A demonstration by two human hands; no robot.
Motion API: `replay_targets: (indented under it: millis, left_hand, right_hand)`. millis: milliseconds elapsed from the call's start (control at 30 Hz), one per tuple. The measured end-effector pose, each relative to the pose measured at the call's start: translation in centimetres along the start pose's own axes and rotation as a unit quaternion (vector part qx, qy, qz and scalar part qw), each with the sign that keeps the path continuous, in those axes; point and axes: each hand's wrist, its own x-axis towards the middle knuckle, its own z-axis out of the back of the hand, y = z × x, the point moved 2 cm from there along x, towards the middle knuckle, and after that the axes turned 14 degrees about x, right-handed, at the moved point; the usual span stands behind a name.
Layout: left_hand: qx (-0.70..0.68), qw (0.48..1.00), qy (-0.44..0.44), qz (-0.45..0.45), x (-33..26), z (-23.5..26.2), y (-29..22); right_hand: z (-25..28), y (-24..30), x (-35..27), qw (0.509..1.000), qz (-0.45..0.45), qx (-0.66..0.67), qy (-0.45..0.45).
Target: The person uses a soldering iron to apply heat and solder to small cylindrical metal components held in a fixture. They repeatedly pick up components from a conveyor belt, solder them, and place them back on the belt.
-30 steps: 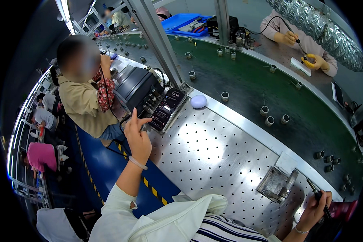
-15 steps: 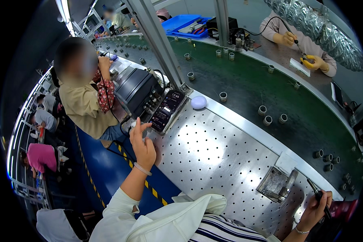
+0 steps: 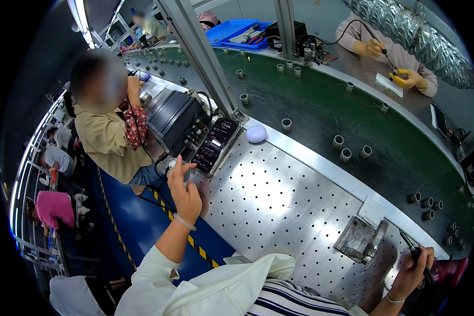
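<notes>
My left hand (image 3: 184, 192) is raised beside a dark-screened smartphone (image 3: 216, 146), its fingers apart and partly bent near the phone's lower left corner. A small white thing (image 3: 172, 164) shows by the fingertips; whether they touch it cannot be made out. At the lower right, my right hand (image 3: 413, 271) grips the black handle of a soldering iron (image 3: 417, 255). Its thin tip points up and left, toward a metal block fixture (image 3: 355, 238) with a slanted cylinder (image 3: 377, 239) on it. The fixture rests on the perforated metal worktop (image 3: 279, 210).
A lavender oval case (image 3: 256, 134) lies by the phone. Behind the phone sits a dark box unit (image 3: 176, 118). Along the green conveyor (image 3: 310, 105) stand several small metal cylinders (image 3: 338, 141). A co-worker's gloved hands (image 3: 408, 78) work across it; another person (image 3: 108, 126) sits at the left.
The cylinders on the conveyor have drifted slightly left. The view has shifted a little. My two hands keep nearly the same pose.
</notes>
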Motion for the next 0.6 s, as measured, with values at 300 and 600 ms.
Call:
replay_targets:
  millis: [300, 600]
  left_hand:
    - [0.02, 1.0, -0.003, -0.014, -0.13, -0.06, 0.26]
    - [0.011, 1.0, -0.015, -0.018, -0.11, -0.04, 0.08]
  right_hand:
    - [-0.09, -0.03, 0.03, 1.0, 0.002, 0.006, -0.007]
    - [-0.55, 0.04, -0.1, 1.0, 0.007, -0.003, -0.011]
